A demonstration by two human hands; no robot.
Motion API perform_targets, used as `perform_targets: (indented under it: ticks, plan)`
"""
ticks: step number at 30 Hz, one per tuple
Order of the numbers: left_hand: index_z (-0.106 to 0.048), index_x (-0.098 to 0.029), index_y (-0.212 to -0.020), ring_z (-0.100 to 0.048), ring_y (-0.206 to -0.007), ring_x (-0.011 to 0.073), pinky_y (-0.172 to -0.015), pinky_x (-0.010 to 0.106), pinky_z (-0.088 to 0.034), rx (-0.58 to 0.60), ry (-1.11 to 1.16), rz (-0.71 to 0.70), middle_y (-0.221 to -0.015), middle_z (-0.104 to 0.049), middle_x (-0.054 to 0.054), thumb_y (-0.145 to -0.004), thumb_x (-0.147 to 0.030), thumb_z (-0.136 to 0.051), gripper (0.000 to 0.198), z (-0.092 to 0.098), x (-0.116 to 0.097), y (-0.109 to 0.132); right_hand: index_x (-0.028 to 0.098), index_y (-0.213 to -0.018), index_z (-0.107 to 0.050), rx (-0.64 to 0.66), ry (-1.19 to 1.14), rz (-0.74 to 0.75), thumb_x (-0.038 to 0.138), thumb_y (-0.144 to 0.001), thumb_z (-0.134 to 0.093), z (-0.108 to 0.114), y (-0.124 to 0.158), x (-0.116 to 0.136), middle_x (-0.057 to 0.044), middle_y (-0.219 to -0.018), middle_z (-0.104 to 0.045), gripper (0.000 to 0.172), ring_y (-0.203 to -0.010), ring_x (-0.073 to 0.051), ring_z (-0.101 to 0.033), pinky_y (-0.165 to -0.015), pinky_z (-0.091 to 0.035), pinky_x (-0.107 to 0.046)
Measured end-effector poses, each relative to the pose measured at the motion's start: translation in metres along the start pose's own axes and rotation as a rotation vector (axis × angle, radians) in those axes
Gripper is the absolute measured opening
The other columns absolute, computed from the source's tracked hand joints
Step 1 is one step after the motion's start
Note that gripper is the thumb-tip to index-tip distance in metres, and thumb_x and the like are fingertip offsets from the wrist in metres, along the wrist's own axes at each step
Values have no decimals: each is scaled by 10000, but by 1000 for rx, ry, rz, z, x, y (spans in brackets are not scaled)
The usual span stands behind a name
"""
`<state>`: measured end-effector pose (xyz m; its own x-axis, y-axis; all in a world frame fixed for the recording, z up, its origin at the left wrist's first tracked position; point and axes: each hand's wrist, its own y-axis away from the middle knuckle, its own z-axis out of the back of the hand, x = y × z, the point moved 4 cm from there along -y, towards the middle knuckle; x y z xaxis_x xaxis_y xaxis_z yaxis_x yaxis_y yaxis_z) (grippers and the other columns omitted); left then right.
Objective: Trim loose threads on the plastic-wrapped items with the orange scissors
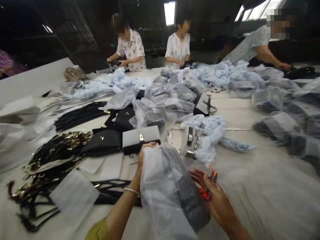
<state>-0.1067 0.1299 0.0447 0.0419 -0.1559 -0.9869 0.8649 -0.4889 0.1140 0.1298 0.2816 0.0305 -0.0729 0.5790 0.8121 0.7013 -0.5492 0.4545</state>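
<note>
A frosted plastic bag (157, 190) with a dark item showing through it stands tilted in front of me. My left hand (142, 163) is closed on its upper left edge, the fingertips partly hidden behind the plastic. Against the bag's right side rests my right hand (216, 196), which also holds orange-handled thread snips (205, 193) tucked in the palm with the blades pointing up. Just beyond the bag lie a black handbag with a white flap (141, 136) and an all-black handbag (102, 142).
Black straps with gold hardware (60, 150) and white sheets (75, 193) cover the left side. Bagged items pile up mid-table (170, 96) and at right (277, 125). A tape dispenser (189, 141) stands by crumpled pale-blue wrapping (212, 130). Several people work across the table.
</note>
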Motion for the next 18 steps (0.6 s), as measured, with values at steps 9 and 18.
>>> perform_targets:
  ticks: [9,18]
  plan:
    - [-509,-201,-1305,-459,-1351,222,-1178,477,-348,-42,-669,-323,-1405,-519,130,-907,-107,-329,447,105,56,73,204,-994,-733,-169,344,20,680,-737,-690,-24,67,-74,-116,-1023,-736,543,-946,-295,-682,-788,-590,-419]
    - [-524,-296,-1267,-589,-1210,218,-930,330,-519,424,-804,-309,-1415,-547,44,-951,-321,-487,318,70,20,91,194,-1001,-656,155,363,85,631,-879,-547,-149,60,-81,-36,-794,-662,467,-547,-127,-564,-450,-441,-231]
